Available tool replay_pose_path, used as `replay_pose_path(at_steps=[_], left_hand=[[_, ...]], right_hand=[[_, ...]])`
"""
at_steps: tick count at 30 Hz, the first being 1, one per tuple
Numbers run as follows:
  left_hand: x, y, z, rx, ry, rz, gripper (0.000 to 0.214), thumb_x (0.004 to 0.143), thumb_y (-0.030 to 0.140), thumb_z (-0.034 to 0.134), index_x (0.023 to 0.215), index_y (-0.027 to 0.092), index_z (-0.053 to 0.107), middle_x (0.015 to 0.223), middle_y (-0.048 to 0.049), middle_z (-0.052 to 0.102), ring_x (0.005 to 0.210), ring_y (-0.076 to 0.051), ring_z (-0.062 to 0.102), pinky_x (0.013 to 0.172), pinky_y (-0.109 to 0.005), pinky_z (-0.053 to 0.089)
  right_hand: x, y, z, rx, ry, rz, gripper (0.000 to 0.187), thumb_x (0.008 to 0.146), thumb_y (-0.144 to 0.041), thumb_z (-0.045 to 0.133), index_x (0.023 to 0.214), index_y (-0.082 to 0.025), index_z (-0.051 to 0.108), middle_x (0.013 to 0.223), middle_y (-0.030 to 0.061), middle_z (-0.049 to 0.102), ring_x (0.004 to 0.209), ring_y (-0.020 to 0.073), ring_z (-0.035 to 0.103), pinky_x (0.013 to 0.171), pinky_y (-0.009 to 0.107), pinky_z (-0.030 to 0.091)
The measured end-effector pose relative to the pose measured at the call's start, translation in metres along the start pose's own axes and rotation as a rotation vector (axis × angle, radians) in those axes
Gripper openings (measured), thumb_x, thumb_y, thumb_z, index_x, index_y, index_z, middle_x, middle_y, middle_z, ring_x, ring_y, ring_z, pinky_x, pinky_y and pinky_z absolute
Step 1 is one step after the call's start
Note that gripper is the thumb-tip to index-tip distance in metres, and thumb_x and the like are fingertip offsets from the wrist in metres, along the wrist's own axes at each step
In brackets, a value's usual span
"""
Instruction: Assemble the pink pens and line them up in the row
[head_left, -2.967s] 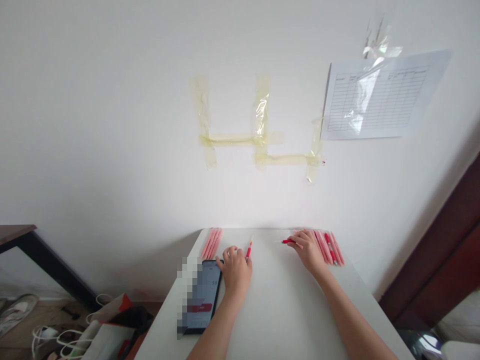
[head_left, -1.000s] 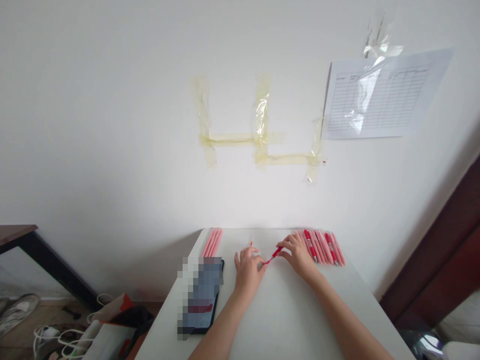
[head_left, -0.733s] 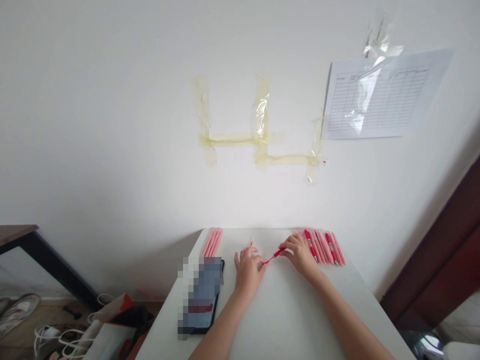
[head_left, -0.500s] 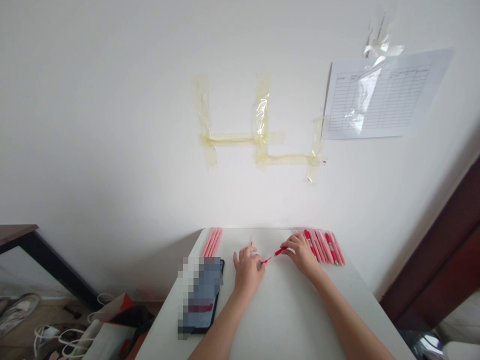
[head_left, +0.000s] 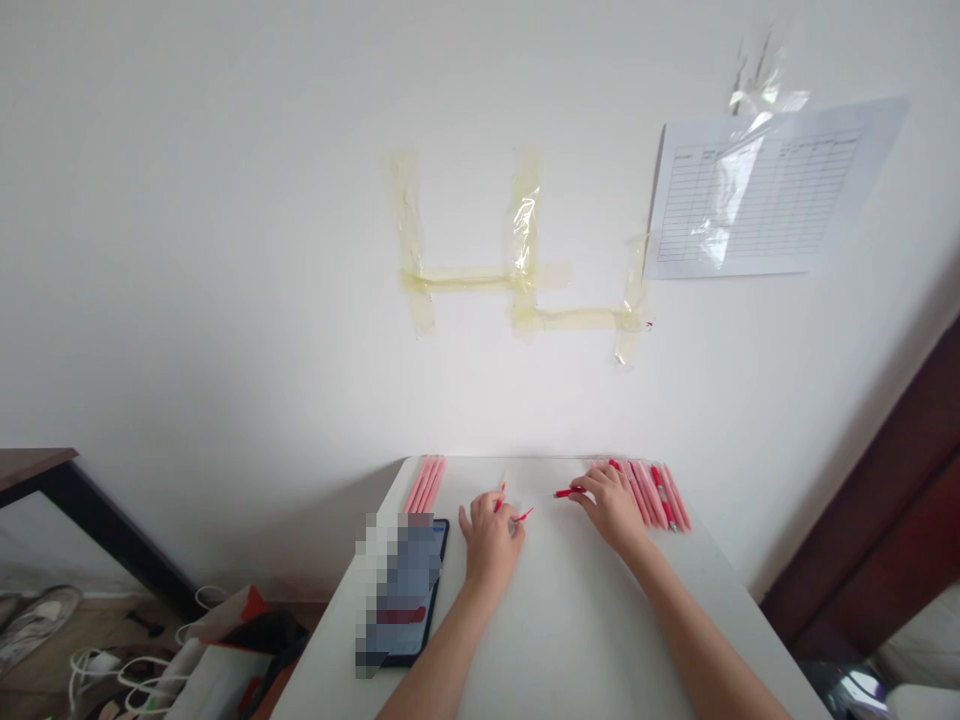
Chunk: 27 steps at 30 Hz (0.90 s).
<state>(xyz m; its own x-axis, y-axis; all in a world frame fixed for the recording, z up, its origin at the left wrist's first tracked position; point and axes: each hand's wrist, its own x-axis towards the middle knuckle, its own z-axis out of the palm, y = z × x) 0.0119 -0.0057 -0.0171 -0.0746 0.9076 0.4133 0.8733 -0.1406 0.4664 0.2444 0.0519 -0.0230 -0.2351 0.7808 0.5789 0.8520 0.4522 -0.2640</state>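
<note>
My left hand (head_left: 491, 535) is over the middle of the white table (head_left: 577, 620), fingers bent, with a thin red pen refill (head_left: 526, 514) pinched near the thumb. Another slim red piece with a yellowish tip (head_left: 501, 492) sticks out beyond its fingers; whether the hand grips it too, I cannot tell. Farther right, my right hand (head_left: 609, 500) holds a short red pen barrel (head_left: 568, 492) between thumb and fingers, pointing left. A gap separates refill and barrel. Close by the right hand lies a row of pink and red pens (head_left: 658, 495), partly covered by it.
Several pink pens (head_left: 425, 485) lie together at the table's far left corner. A phone (head_left: 405, 600), partly pixelated, rests along the left edge. Behind the table is a white wall (head_left: 300, 300) with tape and a printed sheet (head_left: 757, 200). Cables and bags are on the floor at left.
My hands have moved apart: the refill has shifted slightly left with my left hand. The red barrel, earlier slanted toward the refill's end, is now more level and a little higher in view.
</note>
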Motion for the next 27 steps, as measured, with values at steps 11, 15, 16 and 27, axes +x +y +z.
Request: replay_pose_path(at_steps=[11,15,16,27], left_hand=[[0.000,-0.001,-0.002,-0.001,0.066,-0.012,0.012,0.081,0.013,0.060,0.082,0.022,0.068,0.118,-0.0065,0.064,0.124,-0.028,0.053,0.118,-0.069,0.025],[0.000,-0.002,0.000,-0.006,0.071,-0.002,0.012,0.081,0.013,0.060,0.082,0.022,0.068,0.118,-0.0065,0.064,0.123,-0.027,0.054,0.117,-0.069,0.026],[0.000,-0.002,0.001,-0.005,0.071,0.000,0.013,0.081,0.012,0.061,0.082,0.023,0.068,0.118,-0.0064,0.064,0.122,-0.027,0.054,0.117,-0.069,0.026],[0.000,-0.002,0.002,0.006,0.065,0.008,0.013,0.081,0.012,0.060,0.082,0.023,0.068,0.119,-0.0063,0.063,0.124,-0.027,0.053,0.117,-0.068,0.026]], right_hand=[[0.000,0.001,0.001,-0.024,-0.117,-0.022,0.028,0.091,-0.014,0.056,0.099,-0.030,0.077,0.102,0.0052,0.076,0.116,0.0318,0.056,0.106,0.054,0.035],[-0.001,0.001,0.006,0.008,-0.139,-0.006,0.030,0.090,-0.012,0.054,0.098,-0.029,0.077,0.103,0.0049,0.076,0.120,0.0311,0.054,0.109,0.057,0.032],[-0.001,0.001,0.006,0.008,-0.134,-0.005,0.031,0.089,-0.011,0.053,0.098,-0.028,0.077,0.103,0.0052,0.076,0.121,0.0311,0.054,0.110,0.058,0.031],[0.000,-0.014,-0.003,0.045,-0.196,0.007,0.022,0.094,-0.032,0.058,0.101,-0.031,0.079,0.092,0.0066,0.071,0.105,0.0296,0.056,0.109,0.063,0.030]])
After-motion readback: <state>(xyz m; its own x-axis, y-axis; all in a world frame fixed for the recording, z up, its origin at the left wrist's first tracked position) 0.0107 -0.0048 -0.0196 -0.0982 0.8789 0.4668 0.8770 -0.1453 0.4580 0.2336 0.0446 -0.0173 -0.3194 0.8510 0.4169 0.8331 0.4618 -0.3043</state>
